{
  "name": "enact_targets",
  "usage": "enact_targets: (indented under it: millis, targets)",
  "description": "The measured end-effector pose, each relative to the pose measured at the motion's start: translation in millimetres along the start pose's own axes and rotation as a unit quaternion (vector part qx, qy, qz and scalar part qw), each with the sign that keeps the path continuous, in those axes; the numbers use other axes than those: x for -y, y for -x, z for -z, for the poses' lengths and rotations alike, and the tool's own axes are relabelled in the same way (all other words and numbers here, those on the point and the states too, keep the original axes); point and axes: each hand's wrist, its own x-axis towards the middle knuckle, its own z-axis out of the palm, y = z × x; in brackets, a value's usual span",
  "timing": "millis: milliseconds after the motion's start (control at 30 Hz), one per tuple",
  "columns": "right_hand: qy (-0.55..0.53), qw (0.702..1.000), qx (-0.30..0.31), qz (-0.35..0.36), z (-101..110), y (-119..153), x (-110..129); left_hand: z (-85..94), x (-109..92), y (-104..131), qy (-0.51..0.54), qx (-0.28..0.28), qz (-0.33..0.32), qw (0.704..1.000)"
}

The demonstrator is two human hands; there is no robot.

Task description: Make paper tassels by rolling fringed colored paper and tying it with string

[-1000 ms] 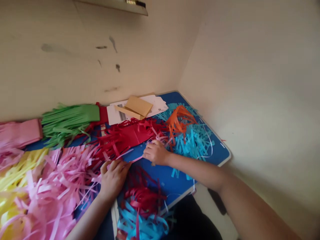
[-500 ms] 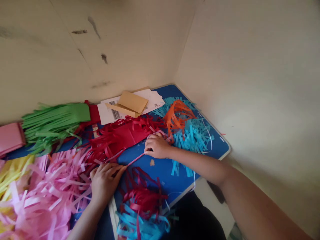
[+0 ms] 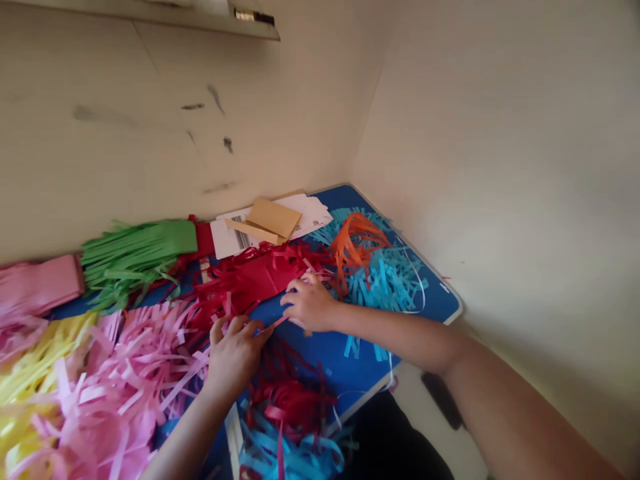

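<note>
Between my two hands runs a short twisted strip of pink paper (image 3: 281, 321). My left hand (image 3: 236, 350) pinches its near left end, the fingers closed. My right hand (image 3: 311, 305) grips the other end, with pink paper fringe showing past the fingers. Just behind the hands lies red fringed paper (image 3: 257, 275) on the blue table (image 3: 350, 367). In front of them, at the table edge, a red tassel bunch (image 3: 295, 403) rests against blue paper strips (image 3: 285, 447). A pile of pink fringed paper (image 3: 120, 387) spreads left of my left hand.
Orange strips (image 3: 353, 240) and light-blue fringe (image 3: 387, 280) lie at the right. Along the back are green fringe (image 3: 143, 243), a folded tan card (image 3: 274, 219) and a white sheet (image 3: 226, 240). Yellow fringe (image 3: 47, 360) is at left. White string (image 3: 424, 290) trails over the right edge.
My hands have come closer together, with less pink strip showing between them. The view has tilted up and shifted left, bringing a wall ledge into sight.
</note>
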Motion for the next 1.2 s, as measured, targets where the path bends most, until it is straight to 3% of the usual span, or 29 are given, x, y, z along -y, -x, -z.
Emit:
enact_targets:
  millis: [133, 233, 367, 467, 533, 600, 667, 733, 767, 833, 1000, 1100, 1200]
  targets:
    - [0.096, 0.981, -0.017, 0.166, -8, -3, 0, -0.5, -5, -8, -0.012, -0.054, -0.028, 0.998]
    - [0.127, 0.968, -0.030, 0.216, -12, -13, 0, -4.0, -7, -17, -0.023, -0.081, -0.030, 0.996]
    - [0.094, 0.985, -0.014, 0.143, 7, -21, 9, 5.6, -4, -19, -0.037, -0.128, -0.035, 0.990]
    - [-0.025, 0.999, -0.036, 0.028, 44, -18, 25, 34.4, 1, -7, -0.036, -0.178, -0.047, 0.982]
    - [-0.177, 0.983, -0.039, -0.029, 71, -16, 34, 60.3, 3, 4, -0.030, -0.218, -0.088, 0.972]
    - [-0.387, 0.920, 0.043, -0.038, 91, -16, 39, 84.9, 2, 11, -0.031, -0.253, -0.131, 0.958]
    - [-0.580, 0.801, 0.145, -0.026, 98, -18, 42, 102.7, -1, 14, -0.031, -0.270, -0.153, 0.950]
    - [-0.698, 0.692, 0.179, -0.036, 95, -20, 45, 112.1, -7, 14, -0.019, -0.279, -0.152, 0.948]
    - [-0.731, 0.659, 0.170, -0.051, 92, -19, 48, 114.0, -10, 13, -0.005, -0.283, -0.140, 0.949]
    - [-0.768, 0.621, 0.135, -0.083, 86, -16, 54, 114.2, -15, 13, 0.052, -0.280, -0.098, 0.953]
    - [-0.807, 0.568, 0.078, -0.142, 77, -1, 67, 105.2, -24, 19, 0.213, -0.256, -0.009, 0.943]
    - [-0.831, 0.525, 0.078, -0.166, 70, 2, 75, 97.0, -33, 23, 0.216, -0.299, 0.045, 0.928]
    - [-0.842, 0.500, 0.016, -0.202, 62, 2, 85, 91.0, -46, 24, 0.202, -0.334, 0.084, 0.917]
